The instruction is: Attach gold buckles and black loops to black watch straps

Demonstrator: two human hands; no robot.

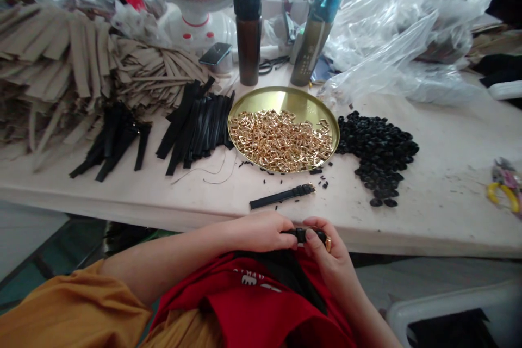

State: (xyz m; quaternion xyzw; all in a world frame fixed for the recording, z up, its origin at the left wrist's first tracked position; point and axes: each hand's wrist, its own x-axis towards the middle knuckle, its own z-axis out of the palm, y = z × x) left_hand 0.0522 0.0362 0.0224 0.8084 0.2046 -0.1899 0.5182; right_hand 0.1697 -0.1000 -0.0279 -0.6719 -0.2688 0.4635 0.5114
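Both my hands meet just below the table's front edge, over my lap. My left hand [263, 231] and my right hand [326, 250] pinch a short black strap [302, 235] between them; a gold buckle glints by my right fingers. A finished black strap with a gold buckle [283, 196] lies on the table just beyond my hands. Behind it stands a round gold tray [285, 99] heaped with gold buckles [279, 141]. A pile of small black loops [377, 149] sits to the tray's right.
Black straps [196, 128] lie in rows left of the tray, beige strips [61, 73] heaped further left. Two bottles [248, 32], a fan base [196, 27] and clear plastic bags [408, 38] stand at the back. Yellow-handled pliers [505, 190] rest far right.
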